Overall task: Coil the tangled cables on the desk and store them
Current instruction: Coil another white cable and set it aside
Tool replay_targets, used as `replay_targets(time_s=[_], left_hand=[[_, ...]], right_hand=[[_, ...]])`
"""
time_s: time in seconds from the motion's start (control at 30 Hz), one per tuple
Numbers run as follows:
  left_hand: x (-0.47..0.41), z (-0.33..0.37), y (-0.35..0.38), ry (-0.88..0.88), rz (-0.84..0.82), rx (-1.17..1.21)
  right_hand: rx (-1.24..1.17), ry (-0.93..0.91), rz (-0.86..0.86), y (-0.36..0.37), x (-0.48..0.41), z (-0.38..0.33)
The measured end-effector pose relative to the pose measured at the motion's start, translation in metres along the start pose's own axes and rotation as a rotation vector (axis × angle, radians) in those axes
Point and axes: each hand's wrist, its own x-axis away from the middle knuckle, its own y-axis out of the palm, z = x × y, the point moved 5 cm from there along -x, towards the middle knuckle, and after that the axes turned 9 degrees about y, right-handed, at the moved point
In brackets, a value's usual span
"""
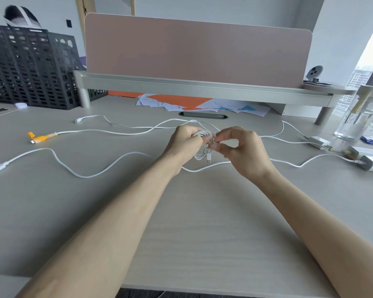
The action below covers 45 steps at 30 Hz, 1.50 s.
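**Coiling step in hand: one cable nearly wound, the rest not yet begun.**

At the centre of the pale wood-grain worktop (pixel 202 211), the left hand (pixel 184 145) has its grip clamped round a small coil of thin white cable (pixel 199 156). The right hand (pixel 241 151), at the coil's 3 o'clock, pinches a strand against it. This is probably the tail being tucked, though the fingers hide which strand it is. A plug dangles at the coil's 6 o'clock. Loose white cables (pixel 108 132) sprawl from 9 to 3 o'clock, one with an orange-wrapped end (pixel 41 137). The next move, as I judge it, is to secure the tail so the loops hold, then stow the coil, perhaps in the black perforated plastic basket (pixel 30 67) at 10 o'clock.
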Motion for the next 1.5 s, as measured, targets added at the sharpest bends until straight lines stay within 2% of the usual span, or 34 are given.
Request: replay_targets(time_s=[0.17,0.43,0.5,0.63,0.73,0.87,0.97,1.1,1.27,1.37,1.5], left_hand=[[-0.002,-0.008,0.0,0.046,-0.077,-0.12],[-0.005,-0.006,-0.009,-0.036,0.004,0.219],[-0.003,-0.008,-0.011,-0.058,0.028,0.254],[0.001,-0.011,-0.008,-0.116,0.021,0.32],[0.001,-0.008,-0.003,-0.136,0.001,0.402],[0.001,-0.006,0.003,-0.146,-0.016,0.507],[0.005,-0.002,0.016,-0.165,-0.094,0.511],[0.01,0.009,0.037,-0.155,-0.201,0.469],[0.024,0.042,0.079,-0.129,-0.317,0.413],[0.041,0.072,0.124,-0.074,-0.434,0.369],[0.064,0.115,0.189,-0.032,-0.498,0.381]], right_hand=[[-0.169,0.193,-0.003,-0.007,-0.004,0.009],[-0.639,0.429,0.118,-0.02,-0.007,0.024],[-0.663,0.445,0.122,-0.02,-0.006,0.028],[-0.746,0.471,-0.017,-0.01,-0.002,0.028],[-0.759,0.485,-0.053,-0.008,-0.002,0.023],[-0.664,0.526,-0.194,0.004,0.005,0.02],[-0.536,0.491,-0.29,0.009,0.013,0.014],[-0.483,0.507,-0.117,-0.015,0.022,0.016],[-0.513,0.556,0.052,-0.08,0.049,0.029],[-0.396,0.551,0.193,-0.139,0.077,0.041],[-0.237,0.597,0.325,-0.22,0.125,0.054]])
